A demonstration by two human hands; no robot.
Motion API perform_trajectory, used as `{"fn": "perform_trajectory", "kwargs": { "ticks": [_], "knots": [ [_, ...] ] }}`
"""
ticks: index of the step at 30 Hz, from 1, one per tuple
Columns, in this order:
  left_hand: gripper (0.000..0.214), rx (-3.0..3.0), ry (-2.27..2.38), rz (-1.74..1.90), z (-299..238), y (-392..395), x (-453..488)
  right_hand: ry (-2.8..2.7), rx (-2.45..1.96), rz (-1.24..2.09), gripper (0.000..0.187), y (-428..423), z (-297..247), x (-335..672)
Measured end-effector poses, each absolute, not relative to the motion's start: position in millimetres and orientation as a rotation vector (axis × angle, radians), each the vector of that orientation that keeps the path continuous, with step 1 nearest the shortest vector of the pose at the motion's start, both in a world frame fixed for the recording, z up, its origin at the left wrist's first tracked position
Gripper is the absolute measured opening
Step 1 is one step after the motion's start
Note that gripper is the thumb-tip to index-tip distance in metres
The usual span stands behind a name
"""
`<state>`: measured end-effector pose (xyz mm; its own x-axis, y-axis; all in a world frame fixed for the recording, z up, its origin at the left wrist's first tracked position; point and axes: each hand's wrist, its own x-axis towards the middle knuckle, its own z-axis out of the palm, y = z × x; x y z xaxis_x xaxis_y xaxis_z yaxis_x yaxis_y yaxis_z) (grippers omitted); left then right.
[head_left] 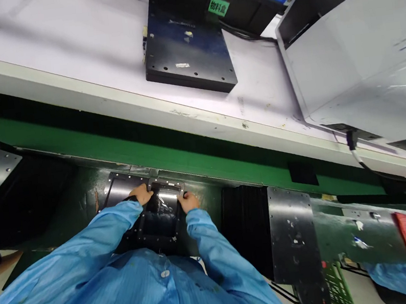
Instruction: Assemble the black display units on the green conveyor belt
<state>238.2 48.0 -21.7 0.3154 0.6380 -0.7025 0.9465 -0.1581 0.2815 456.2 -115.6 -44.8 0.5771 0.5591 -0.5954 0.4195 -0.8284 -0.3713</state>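
Both hands clamp far corners of black frame (158, 224): left hand (140, 194) on left corner, right hand (189, 202) on right. Frame lies on green conveyor (84, 206), close before person's chest. Judged mid-handling: frame down on conveyor, grip not let go. Long axis across conveyor, far end toward white bench (106, 85)

The black rectangular metal frame (152, 224) looks matt, with a glossy clear film (166, 196) at its far end. The light blue cloth sleeves (215, 249) are smooth-woven. The dark square metal plate (186, 50) is scuffed, the white table (64, 45) matt, and the grey sheet-metal housing (361, 53) faintly glossy.
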Motion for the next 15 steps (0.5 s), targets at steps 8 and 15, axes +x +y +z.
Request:
{"fn": "perform_trajectory", "kwargs": {
  "ticks": [8, 15],
  "knots": [
    [0.028, 1.86, 1.286, -0.694, -38, -68, 143, -0.817, -2.6, 1.283, 0.023, -252, -64, 376],
    [0.032, 1.867, 1.27, -0.723, -25, -62, 147, -0.56, -2.417, 1.743, 0.036, -222, -65, 398]
  ]
}}
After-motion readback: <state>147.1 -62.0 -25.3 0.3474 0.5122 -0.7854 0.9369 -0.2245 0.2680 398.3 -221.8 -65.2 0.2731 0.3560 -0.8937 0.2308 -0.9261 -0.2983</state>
